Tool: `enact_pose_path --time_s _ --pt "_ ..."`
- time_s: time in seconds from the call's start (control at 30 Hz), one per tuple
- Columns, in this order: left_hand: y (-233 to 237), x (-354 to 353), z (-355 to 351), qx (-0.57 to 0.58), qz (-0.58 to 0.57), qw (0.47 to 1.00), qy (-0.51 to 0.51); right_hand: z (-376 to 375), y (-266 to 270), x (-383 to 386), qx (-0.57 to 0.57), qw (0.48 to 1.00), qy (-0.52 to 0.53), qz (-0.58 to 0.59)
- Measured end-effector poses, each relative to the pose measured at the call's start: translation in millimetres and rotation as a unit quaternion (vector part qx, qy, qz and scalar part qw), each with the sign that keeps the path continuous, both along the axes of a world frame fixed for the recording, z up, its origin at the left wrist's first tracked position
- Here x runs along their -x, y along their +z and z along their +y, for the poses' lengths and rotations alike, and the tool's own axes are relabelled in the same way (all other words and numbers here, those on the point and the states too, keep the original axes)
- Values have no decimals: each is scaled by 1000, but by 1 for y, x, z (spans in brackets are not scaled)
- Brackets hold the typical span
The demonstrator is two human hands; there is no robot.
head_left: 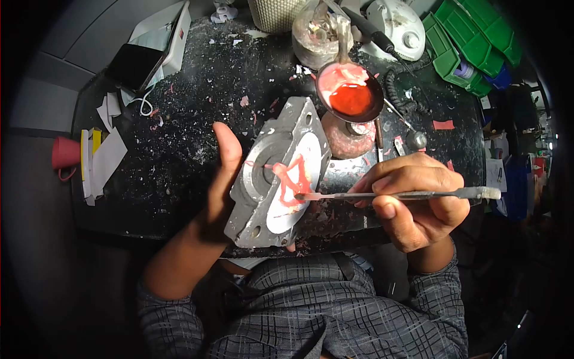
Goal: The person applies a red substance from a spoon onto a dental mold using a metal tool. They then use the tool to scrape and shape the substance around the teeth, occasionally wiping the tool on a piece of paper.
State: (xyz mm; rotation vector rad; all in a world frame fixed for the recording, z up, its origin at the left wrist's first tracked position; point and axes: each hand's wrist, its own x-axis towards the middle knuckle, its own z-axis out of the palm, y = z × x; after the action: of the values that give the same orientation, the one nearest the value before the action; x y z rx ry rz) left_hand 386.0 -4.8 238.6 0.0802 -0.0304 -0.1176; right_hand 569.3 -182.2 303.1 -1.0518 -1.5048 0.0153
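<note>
My left hand (222, 173) grips a grey metal dental flask half (254, 206) from behind, thumb raised at its left side and most fingers hidden. The flask is tilted, and white plaster (280, 220) fills its opening. A band of pink wax (305, 170) forms a rough loop on the plaster. In my right hand (421, 200) is a wax spatula (353, 195), held level in a pinch, its blade tip at the wax. Behind the flask, a dark ladle (376, 90) holds melted red wax (351, 100) and paler, firmer pink wax, above a wax-smeared burner (350, 140).
Farther back stand a cloudy jar (311, 45), a woven basket (272, 15) and a white device (397, 27) with a corded handpiece (373, 33). Green bins (472, 36) are at right. A dark phone-like slab (134, 66) leans on a white tray (177, 51). A pink mug (64, 157) sits left.
</note>
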Motion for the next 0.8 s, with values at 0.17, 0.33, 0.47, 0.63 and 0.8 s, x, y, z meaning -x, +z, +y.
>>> enact_pose_path --time_s 0.17,0.33,0.47,0.63,0.8 --pt "22 1 -4 -72 76 994 11 -14 3 -3 5 982 -61 177" --pt "-6 -7 14 -32 -61 993 -97 -10 14 -30 11 962 -195 189" --pt "-13 -14 13 12 -110 987 -116 -7 13 -28 40 957 -218 187" --pt "-13 -14 9 41 -123 984 -122 -5 11 -26 35 955 -227 187" --pt "-16 -13 8 60 -128 982 -124 -7 11 -29 35 959 -214 184"
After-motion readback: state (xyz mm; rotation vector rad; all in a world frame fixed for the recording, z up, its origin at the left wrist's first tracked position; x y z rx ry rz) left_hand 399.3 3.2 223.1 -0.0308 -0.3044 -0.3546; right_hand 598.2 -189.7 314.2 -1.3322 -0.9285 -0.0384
